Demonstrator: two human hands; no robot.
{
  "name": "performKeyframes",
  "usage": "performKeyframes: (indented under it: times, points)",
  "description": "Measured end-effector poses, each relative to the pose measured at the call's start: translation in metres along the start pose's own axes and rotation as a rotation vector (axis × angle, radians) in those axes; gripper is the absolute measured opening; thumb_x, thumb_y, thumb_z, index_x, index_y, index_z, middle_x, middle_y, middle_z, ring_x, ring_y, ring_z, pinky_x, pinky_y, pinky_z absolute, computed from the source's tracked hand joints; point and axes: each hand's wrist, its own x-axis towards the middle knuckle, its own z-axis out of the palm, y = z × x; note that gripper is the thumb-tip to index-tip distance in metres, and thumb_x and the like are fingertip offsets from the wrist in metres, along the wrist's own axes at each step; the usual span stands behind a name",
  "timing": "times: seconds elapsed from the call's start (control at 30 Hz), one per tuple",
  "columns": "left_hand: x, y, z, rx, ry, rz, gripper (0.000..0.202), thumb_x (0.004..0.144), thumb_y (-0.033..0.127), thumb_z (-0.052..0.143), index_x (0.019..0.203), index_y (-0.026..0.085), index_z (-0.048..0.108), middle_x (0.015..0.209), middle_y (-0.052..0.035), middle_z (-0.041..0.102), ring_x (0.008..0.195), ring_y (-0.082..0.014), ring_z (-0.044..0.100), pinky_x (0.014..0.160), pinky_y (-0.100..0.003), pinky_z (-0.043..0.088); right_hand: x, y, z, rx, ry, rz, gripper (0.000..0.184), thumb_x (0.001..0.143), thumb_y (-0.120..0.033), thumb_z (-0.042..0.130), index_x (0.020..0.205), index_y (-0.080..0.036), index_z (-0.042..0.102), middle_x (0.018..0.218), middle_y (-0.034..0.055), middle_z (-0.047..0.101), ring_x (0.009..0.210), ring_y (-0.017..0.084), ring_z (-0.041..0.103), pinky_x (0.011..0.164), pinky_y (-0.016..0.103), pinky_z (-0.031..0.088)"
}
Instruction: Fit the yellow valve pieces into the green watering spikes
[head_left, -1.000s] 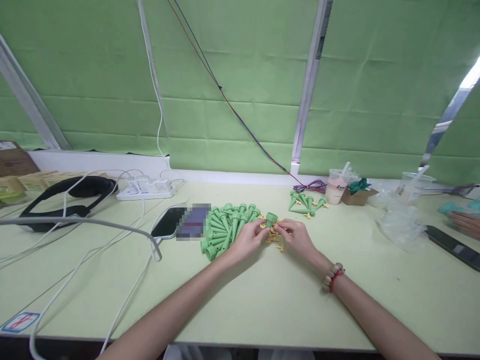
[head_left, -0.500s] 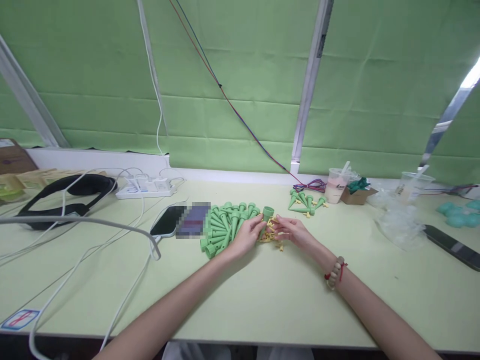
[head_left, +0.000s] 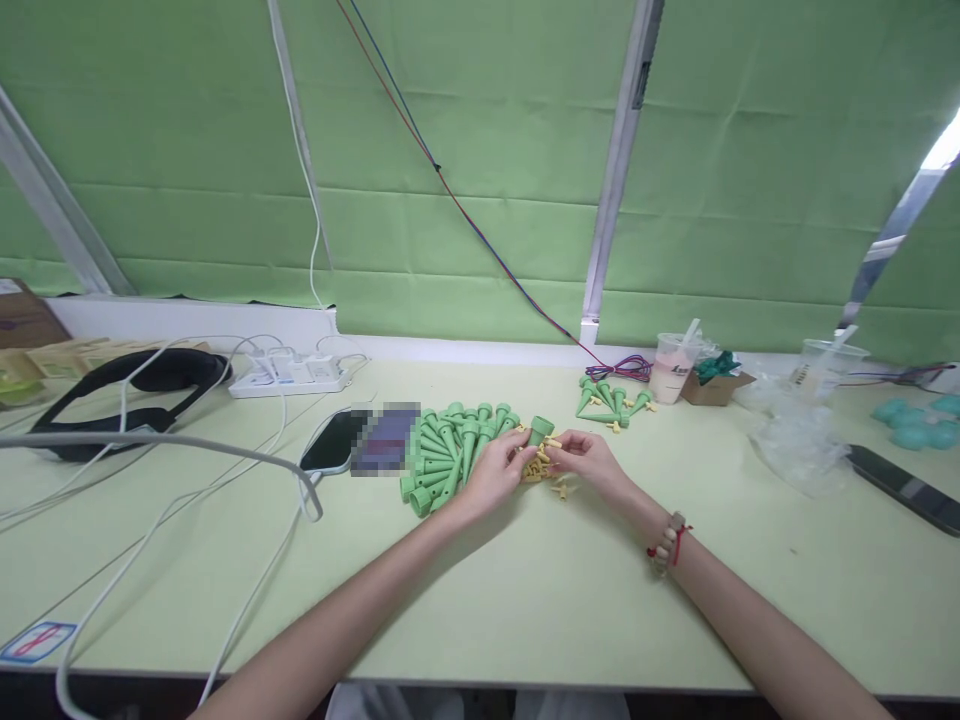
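Observation:
My left hand point(head_left: 496, 468) is closed round a green plastic watering spike point(head_left: 540, 431), its wide cup end facing up. Close beside it, the fingertips of my right hand point(head_left: 592, 462) pinch a small yellow valve point(head_left: 553, 443) against the spike's side; whether it sits in the hole is too small to tell. Under and between both hands lies a pile of yellow valves point(head_left: 536, 468), with one loose valve point(head_left: 562, 490) in front. A heap of green spikes point(head_left: 450, 450) lies left of my left hand. Farther back, several spikes fitted with yellow valves point(head_left: 615, 402) form a separate group.
Left of the heap lie a phone point(head_left: 337, 442), white cables point(head_left: 172, 510), a power strip point(head_left: 292, 375) and a black headset point(head_left: 142, 395). At the right are a drink cup point(head_left: 673, 368), a small cardboard box point(head_left: 716, 389), a plastic bag point(head_left: 799, 450) and a dark phone-like slab point(head_left: 904, 490).
My right hand's fingers have closed in on the spike, bringing a yellow valve to it. The spike in my left hand has tilted and shifted slightly right.

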Motion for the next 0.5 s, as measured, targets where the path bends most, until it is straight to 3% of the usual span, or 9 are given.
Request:
performKeyframes:
  times: [0.1, 0.17, 0.27, 0.37, 0.5]
  points:
    - [-0.0006, 0.0016, 0.0041, -0.197, -0.071, -0.146, 0.025, 0.082, 0.036, 0.046, 0.073, 0.016, 0.057, 0.065, -0.0003, 0.053, 0.051, -0.0116, 0.049, 0.049, -0.025, 0.04, -0.0023, 0.0006, 0.0021, -0.264, 0.153, -0.264, 0.026, 0.06, -0.038, 0.072, 0.056, -0.018, 0.056, 0.06, 0.001, 0.059, 0.057, 0.014, 0.055, 0.056, 0.028, 0.051]
    - [0.0006, 0.0023, 0.0042, -0.278, -0.083, -0.205, 0.025, 0.081, 0.039, 0.048, 0.076, 0.016, 0.058, 0.065, -0.0004, 0.055, 0.047, -0.0103, 0.047, 0.045, -0.023, 0.037, -0.0023, 0.0002, 0.0018, -0.281, 0.177, -0.273, 0.026, 0.061, -0.039, 0.072, 0.06, -0.017, 0.06, 0.064, 0.0029, 0.061, 0.06, 0.015, 0.056, 0.057, 0.028, 0.051]
    - [0.0038, 0.0022, 0.0023, -0.293, -0.054, -0.234, 0.028, 0.08, 0.041, 0.05, 0.086, 0.017, 0.063, 0.073, -0.0034, 0.062, 0.052, -0.0118, 0.051, 0.047, -0.023, 0.038, -0.0007, -0.0008, 0.0008, -0.088, 0.025, -0.037, 0.034, 0.064, -0.045, 0.07, 0.078, -0.015, 0.067, 0.078, 0.007, 0.067, 0.065, 0.016, 0.06, 0.059, 0.029, 0.053]
    - [0.006, 0.0018, 0.0005, -0.257, -0.01, -0.179, 0.031, 0.08, 0.038, 0.05, 0.096, 0.017, 0.065, 0.091, -0.0068, 0.067, 0.072, -0.0169, 0.058, 0.06, -0.027, 0.044, 0.0, -0.0011, 0.0003, 0.167, -0.156, 0.173, 0.039, 0.073, -0.051, 0.062, 0.085, -0.014, 0.068, 0.089, 0.0088, 0.068, 0.064, 0.013, 0.062, 0.062, 0.028, 0.055]
    - [0.0056, 0.0019, -0.0022, -0.154, 0.007, -0.051, 0.029, 0.08, 0.031, 0.052, 0.099, 0.015, 0.067, 0.102, -0.008, 0.065, 0.093, -0.0204, 0.055, 0.084, -0.033, 0.042, -0.0005, 0.0019, -0.0027, 0.372, -0.185, 0.291, 0.021, 0.078, -0.035, 0.062, 0.086, -0.016, 0.067, 0.091, 0.0065, 0.068, 0.073, 0.011, 0.064, 0.072, 0.024, 0.054]
